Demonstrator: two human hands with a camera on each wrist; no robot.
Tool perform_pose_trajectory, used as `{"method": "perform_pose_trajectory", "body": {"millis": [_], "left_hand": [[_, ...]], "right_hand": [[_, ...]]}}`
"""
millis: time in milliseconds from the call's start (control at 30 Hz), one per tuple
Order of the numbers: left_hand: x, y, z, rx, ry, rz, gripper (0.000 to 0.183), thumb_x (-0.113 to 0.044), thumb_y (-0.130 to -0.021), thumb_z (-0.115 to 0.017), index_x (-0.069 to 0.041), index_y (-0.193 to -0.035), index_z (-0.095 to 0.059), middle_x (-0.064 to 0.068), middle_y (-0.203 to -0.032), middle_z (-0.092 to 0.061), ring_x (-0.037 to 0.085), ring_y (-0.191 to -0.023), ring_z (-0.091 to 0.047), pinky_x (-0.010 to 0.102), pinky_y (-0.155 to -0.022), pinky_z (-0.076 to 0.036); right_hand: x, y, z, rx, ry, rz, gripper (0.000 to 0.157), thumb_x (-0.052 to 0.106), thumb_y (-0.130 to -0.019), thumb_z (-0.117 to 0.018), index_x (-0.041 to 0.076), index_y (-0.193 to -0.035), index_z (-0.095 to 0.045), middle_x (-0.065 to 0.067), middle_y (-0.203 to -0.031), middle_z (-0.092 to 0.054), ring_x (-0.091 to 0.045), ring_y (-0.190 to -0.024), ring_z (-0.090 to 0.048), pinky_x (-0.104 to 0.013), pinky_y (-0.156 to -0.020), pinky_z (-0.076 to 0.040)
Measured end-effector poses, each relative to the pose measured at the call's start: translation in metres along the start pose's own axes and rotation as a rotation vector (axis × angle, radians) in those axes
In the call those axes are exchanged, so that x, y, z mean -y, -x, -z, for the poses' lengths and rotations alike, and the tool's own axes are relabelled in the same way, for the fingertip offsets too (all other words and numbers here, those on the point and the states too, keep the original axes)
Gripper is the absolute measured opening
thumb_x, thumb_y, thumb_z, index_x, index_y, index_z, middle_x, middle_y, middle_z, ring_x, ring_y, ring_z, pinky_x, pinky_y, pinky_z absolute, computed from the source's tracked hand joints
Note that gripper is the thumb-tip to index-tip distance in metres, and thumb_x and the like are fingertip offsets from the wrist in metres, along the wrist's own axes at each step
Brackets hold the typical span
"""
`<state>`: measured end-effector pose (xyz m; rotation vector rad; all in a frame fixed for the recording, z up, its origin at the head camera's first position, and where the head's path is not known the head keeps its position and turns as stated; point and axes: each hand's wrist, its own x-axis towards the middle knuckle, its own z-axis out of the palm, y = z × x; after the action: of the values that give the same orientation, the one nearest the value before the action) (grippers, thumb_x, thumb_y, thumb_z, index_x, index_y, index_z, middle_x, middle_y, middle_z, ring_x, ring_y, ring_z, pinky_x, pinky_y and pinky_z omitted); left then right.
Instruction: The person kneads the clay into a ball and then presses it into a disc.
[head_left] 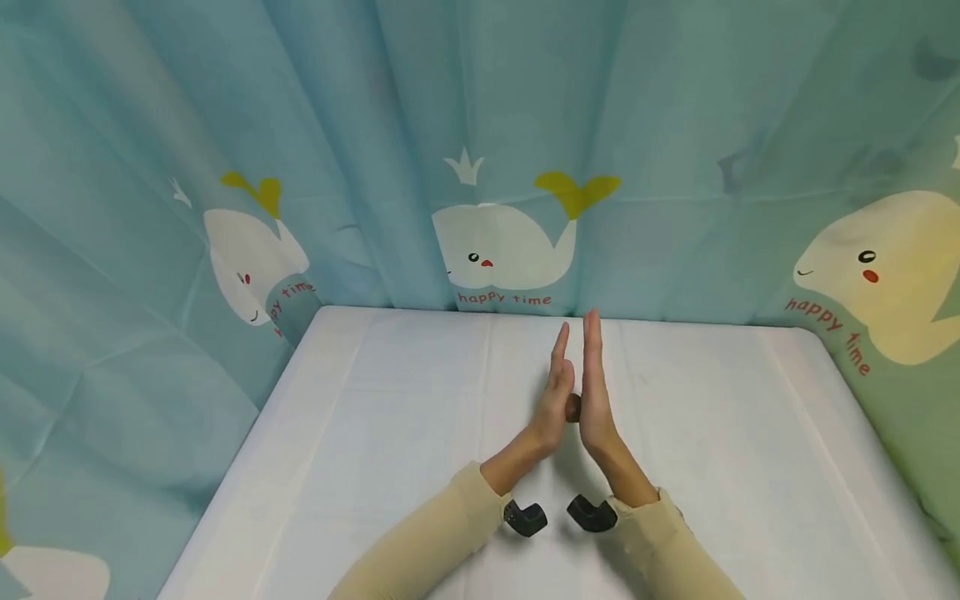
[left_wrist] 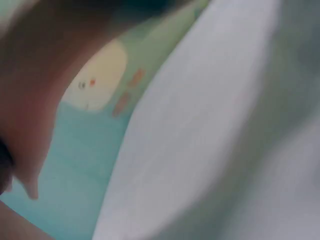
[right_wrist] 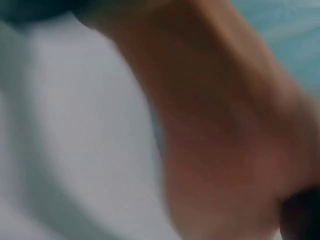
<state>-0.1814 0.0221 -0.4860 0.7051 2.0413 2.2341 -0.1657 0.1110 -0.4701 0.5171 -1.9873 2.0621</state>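
Note:
Between the two palms sits a small, round, dark brown ball (head_left: 573,407), mostly hidden by the hands; what it is made of I cannot tell. My left hand (head_left: 553,407) presses on it from the left, fingers straight and pointing away from me. From the right, the flat palm of my right hand (head_left: 597,400) meets it, its fingers also straight. The fingertips of both hands lean close together above the white table. In the right wrist view, the ball (right_wrist: 302,215) shows as a dark blurred shape beside the palm.
A white-covered table (head_left: 390,400) lies beneath the hands. Behind it and at both sides hangs a blue-green curtain (head_left: 360,100) printed with white whales. Black wrist-camera mounts (head_left: 527,518) stick out inward from the beige sleeves (head_left: 427,537).

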Motion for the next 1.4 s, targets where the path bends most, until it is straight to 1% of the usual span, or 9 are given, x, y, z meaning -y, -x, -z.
{"method": "perform_pose_trajectory", "body": {"millis": [100, 167, 533, 767, 833, 1000, 1067, 1233, 1400], "left_hand": [[-0.01, 0.005, -0.006, -0.003, 0.026, -0.032, 0.067, -0.055, -0.109, -0.012, -0.025, -0.166, 0.004, -0.005, -0.172, 0.002, 0.009, -0.139, -0.04, 0.034, -0.114, -0.031], [-0.017, 0.003, -0.005, -0.008, 0.005, -0.071, 0.067, -0.053, -0.11, -0.01, -0.021, -0.166, 0.004, -0.003, -0.173, 0.005, 0.011, -0.156, 0.001, 0.046, -0.125, -0.006], [0.006, -0.006, 0.003, -0.084, 0.006, -0.025, 0.063, -0.047, -0.112, -0.012, -0.019, -0.167, -0.004, 0.005, -0.172, -0.009, 0.017, -0.154, -0.014, 0.049, -0.122, -0.014], [-0.021, 0.005, -0.012, -0.045, 0.117, -0.073, 0.063, -0.049, -0.111, -0.008, -0.021, -0.167, 0.003, 0.0, -0.173, 0.003, 0.012, -0.157, 0.001, 0.053, -0.124, -0.002], [-0.028, -0.001, -0.009, -0.055, 0.122, -0.09, 0.065, -0.051, -0.111, -0.007, -0.019, -0.166, 0.003, 0.0, -0.173, 0.004, 0.015, -0.158, 0.003, 0.053, -0.124, 0.001], [-0.018, -0.014, -0.003, -0.131, -0.005, -0.09, 0.063, -0.047, -0.112, -0.007, -0.016, -0.167, -0.002, 0.001, -0.173, -0.001, 0.018, -0.158, 0.002, 0.055, -0.123, 0.003], [-0.01, -0.013, -0.004, -0.124, -0.053, -0.076, 0.062, -0.045, -0.112, -0.009, -0.016, -0.167, -0.004, 0.002, -0.173, -0.003, 0.018, -0.157, 0.001, 0.054, -0.124, 0.0], [-0.006, 0.001, -0.014, -0.034, -0.022, -0.055, 0.061, -0.045, -0.112, -0.013, -0.019, -0.167, -0.004, 0.001, -0.173, -0.001, 0.016, -0.151, -0.019, 0.036, -0.117, -0.026], [-0.013, -0.005, -0.012, -0.035, 0.032, -0.058, 0.062, -0.044, -0.111, -0.011, -0.019, -0.167, -0.001, 0.0, -0.173, 0.002, 0.013, -0.157, 0.001, 0.043, -0.125, -0.003]], "right_hand": [[-0.01, -0.007, 0.008, -0.012, -0.038, -0.027, 0.054, 0.038, -0.113, -0.01, 0.035, -0.165, 0.003, 0.014, -0.171, 0.007, -0.006, -0.155, 0.011, -0.046, -0.123, 0.006], [-0.018, -0.002, 0.007, -0.011, -0.075, -0.063, 0.055, 0.041, -0.112, -0.007, 0.035, -0.165, 0.003, 0.014, -0.171, 0.008, -0.005, -0.155, 0.01, -0.046, -0.123, 0.006], [0.005, 0.001, -0.007, 0.004, 0.019, 0.045, 0.056, 0.031, -0.113, -0.015, 0.025, -0.167, -0.002, 0.005, -0.173, 0.004, -0.015, -0.157, 0.01, -0.048, -0.123, 0.006], [-0.024, -0.013, 0.012, -0.04, 0.074, 0.111, 0.056, 0.016, -0.112, -0.013, 0.013, -0.166, 0.0, -0.008, -0.173, 0.006, -0.011, -0.155, 0.011, -0.045, -0.123, 0.01], [-0.029, -0.002, 0.007, -0.047, 0.048, 0.091, 0.055, 0.02, -0.112, -0.011, 0.013, -0.166, -0.001, -0.007, -0.173, 0.005, -0.002, -0.145, -0.026, -0.033, -0.12, -0.015], [-0.012, 0.016, -0.01, -0.043, 0.002, 0.105, 0.057, 0.033, -0.112, -0.012, 0.02, -0.167, -0.003, -0.002, -0.173, -0.002, -0.003, -0.141, -0.036, -0.022, -0.11, -0.027], [-0.004, 0.011, -0.008, -0.038, -0.021, 0.128, 0.057, 0.031, -0.112, -0.014, 0.021, -0.167, -0.002, -0.002, -0.173, -0.004, -0.013, -0.157, -0.002, -0.033, -0.123, -0.004], [-0.01, -0.016, 0.015, -0.042, -0.011, 0.011, 0.054, 0.03, -0.113, -0.014, 0.029, -0.166, -0.003, 0.007, -0.173, -0.001, -0.014, -0.158, 0.004, -0.05, -0.123, 0.006], [-0.03, -0.007, 0.015, -0.029, -0.016, -0.097, 0.054, 0.031, -0.113, -0.007, 0.028, -0.166, 0.0, 0.006, -0.172, 0.003, -0.013, -0.157, 0.005, -0.047, -0.124, 0.005]]}}
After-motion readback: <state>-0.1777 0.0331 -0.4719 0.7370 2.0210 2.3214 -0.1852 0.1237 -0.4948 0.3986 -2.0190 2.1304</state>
